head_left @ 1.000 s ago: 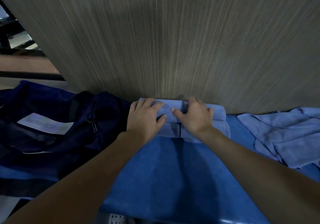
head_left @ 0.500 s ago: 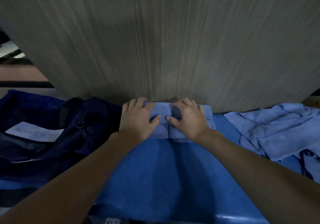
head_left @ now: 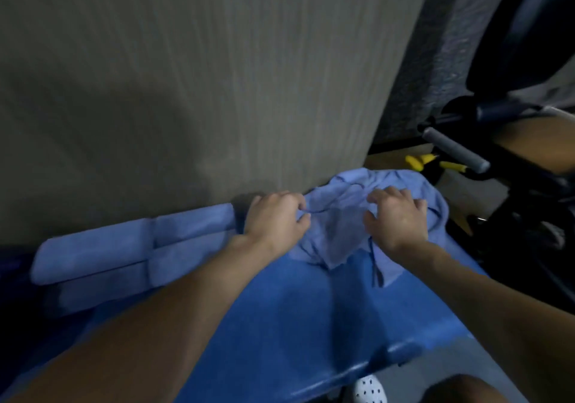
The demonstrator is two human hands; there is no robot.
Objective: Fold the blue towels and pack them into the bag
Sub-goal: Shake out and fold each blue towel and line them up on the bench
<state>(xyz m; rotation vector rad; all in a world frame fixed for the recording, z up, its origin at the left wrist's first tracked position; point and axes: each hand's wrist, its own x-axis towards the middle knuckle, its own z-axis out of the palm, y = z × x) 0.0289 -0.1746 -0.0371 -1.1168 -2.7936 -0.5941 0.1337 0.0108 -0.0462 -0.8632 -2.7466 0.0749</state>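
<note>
Towels are what you see most of. Folded towels (head_left: 130, 256) sit at the left of the blue bench (head_left: 280, 324), pushed up against the wooden wall (head_left: 186, 91). I count four soft blocks, in two rows of two, all touching. I cannot tell if one row lies on top of the other.

Just to their right is one loose towel heap (head_left: 339, 237). It is light blue and all crumpled, at the far right end of the bench, and it touches the wall too. I cannot tell how many towels are in it. One thin dark string (head_left: 375, 265) hangs out of its near side.

Two bare arms reach in from the near side. The left grip (head_left: 277, 225) is on the left edge of the heap, with its thumb and a finger pinching a thin fold of cloth. The right grip (head_left: 396, 219) is on the right part of the heap. Its fingers are bent and the tips dig into the cloth, but I cannot tell if it has hold of any.

One black chair (head_left: 529, 44) stands to the right, with one grey handle (head_left: 454, 150) sticking out. One white shoe (head_left: 370, 390) with little holes peeks out under the near edge of the bench. A dark patch (head_left: 12, 278) at the far left is too dim to make out.
</note>
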